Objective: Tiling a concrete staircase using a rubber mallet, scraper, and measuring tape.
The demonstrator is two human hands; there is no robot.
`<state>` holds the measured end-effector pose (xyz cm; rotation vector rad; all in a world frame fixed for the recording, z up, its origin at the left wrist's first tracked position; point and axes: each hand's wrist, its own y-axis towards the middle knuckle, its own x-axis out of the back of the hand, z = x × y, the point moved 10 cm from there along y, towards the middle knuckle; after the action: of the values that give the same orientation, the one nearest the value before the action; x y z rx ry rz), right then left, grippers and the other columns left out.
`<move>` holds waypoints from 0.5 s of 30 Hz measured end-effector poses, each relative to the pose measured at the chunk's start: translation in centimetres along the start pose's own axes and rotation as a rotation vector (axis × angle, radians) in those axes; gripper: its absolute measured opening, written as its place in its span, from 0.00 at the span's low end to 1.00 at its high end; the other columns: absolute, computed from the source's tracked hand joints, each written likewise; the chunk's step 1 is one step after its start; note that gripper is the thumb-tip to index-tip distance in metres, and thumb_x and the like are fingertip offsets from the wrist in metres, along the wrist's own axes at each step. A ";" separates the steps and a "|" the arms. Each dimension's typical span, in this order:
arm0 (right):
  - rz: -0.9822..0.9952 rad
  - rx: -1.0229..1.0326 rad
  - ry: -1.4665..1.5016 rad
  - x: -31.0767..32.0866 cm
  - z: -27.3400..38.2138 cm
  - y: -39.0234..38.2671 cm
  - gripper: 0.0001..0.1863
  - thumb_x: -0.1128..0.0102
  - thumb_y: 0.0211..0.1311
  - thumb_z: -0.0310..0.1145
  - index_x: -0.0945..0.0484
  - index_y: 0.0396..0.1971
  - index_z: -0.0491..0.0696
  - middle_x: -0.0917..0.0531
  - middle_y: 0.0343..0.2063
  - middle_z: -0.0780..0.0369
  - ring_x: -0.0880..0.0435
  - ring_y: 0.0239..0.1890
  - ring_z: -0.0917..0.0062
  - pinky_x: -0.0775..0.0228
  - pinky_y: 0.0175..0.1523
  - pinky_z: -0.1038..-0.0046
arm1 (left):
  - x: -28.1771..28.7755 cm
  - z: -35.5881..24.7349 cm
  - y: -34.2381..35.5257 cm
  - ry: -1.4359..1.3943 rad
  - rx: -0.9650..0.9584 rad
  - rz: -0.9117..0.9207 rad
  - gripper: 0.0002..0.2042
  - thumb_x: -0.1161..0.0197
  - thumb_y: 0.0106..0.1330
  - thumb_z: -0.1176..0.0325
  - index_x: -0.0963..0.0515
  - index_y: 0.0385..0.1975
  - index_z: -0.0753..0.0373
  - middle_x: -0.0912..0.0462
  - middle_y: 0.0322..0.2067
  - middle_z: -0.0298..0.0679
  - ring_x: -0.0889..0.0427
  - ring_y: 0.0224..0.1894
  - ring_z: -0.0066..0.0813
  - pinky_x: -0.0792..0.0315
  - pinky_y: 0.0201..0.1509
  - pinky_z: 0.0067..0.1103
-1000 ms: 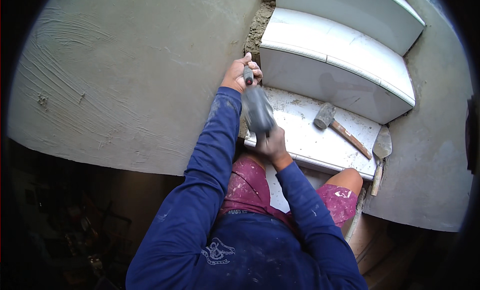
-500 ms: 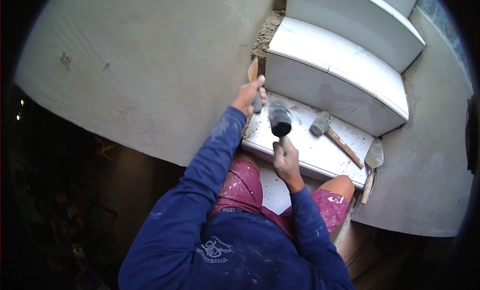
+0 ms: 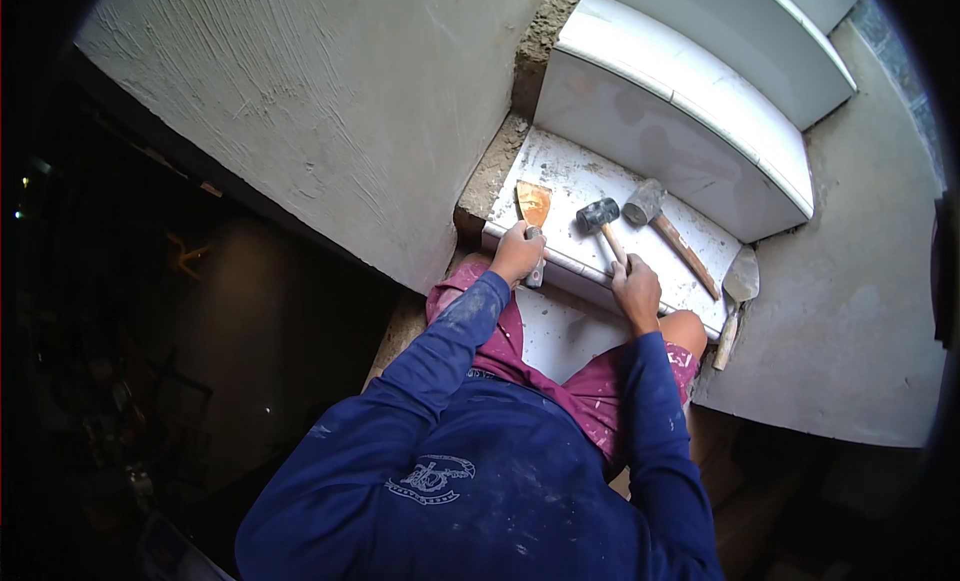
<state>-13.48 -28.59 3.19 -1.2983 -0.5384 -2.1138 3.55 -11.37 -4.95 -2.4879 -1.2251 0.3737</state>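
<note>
My left hand (image 3: 517,253) is closed round the handle of a putty knife (image 3: 534,203), whose broad, rust-coloured blade points away from me over the tiled step. In my right hand (image 3: 636,285) is the pale handle of a small black-headed mallet (image 3: 599,215), its head low over the same step. A larger mallet (image 3: 648,203) with a grey head and wooden handle lies just right of it. Crumbs of mortar dot the white step (image 3: 565,161) around the tools.
Rough mortar (image 3: 498,166) fills the gap between the steps and the grey plastered wall (image 3: 380,111) at left. A trowel (image 3: 741,276) leans by the right-hand wall (image 3: 850,281). More white steps (image 3: 690,66) rise ahead. Beyond the left wall's edge lies a dark drop.
The putty knife has come away from the gap by the left wall and back over the step. My right hand has moved right and lowered the small mallet. The view has shifted too.
</note>
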 end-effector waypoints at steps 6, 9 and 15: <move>-0.105 0.099 -0.076 -0.7 -1.6 2.9 0.15 0.40 0.58 0.40 0.18 0.40 0.47 0.23 0.34 0.55 0.22 0.42 0.59 0.29 0.47 0.59 | -2.4 -0.5 3.4 0.156 -0.162 0.017 0.06 0.46 0.63 0.75 0.28 0.38 0.68 0.23 0.26 0.37 0.22 0.26 0.21 0.28 0.29 0.20; -0.163 0.145 -0.136 -0.7 -1.5 3.1 0.18 0.37 0.57 0.39 0.19 0.45 0.45 0.21 0.35 0.54 0.22 0.41 0.58 0.30 0.47 0.60 | -3.6 -1.0 4.6 0.121 -0.181 0.039 0.08 0.46 0.64 0.74 0.28 0.40 0.68 0.24 0.27 0.36 0.21 0.28 0.21 0.27 0.29 0.20; -0.305 0.331 0.264 2.0 4.0 -1.1 0.15 0.37 0.57 0.31 0.21 0.44 0.43 0.21 0.36 0.53 0.21 0.40 0.61 0.29 0.47 0.65 | 0.2 -2.4 -3.9 -0.289 -0.082 -0.018 0.16 0.46 0.70 0.67 0.29 0.53 0.67 0.24 0.36 0.39 0.20 0.28 0.25 0.24 0.20 0.20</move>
<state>-12.27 -25.88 6.74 -0.7775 -0.9704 -2.2690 1.79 -9.48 -1.18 -2.5549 -1.3947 0.7123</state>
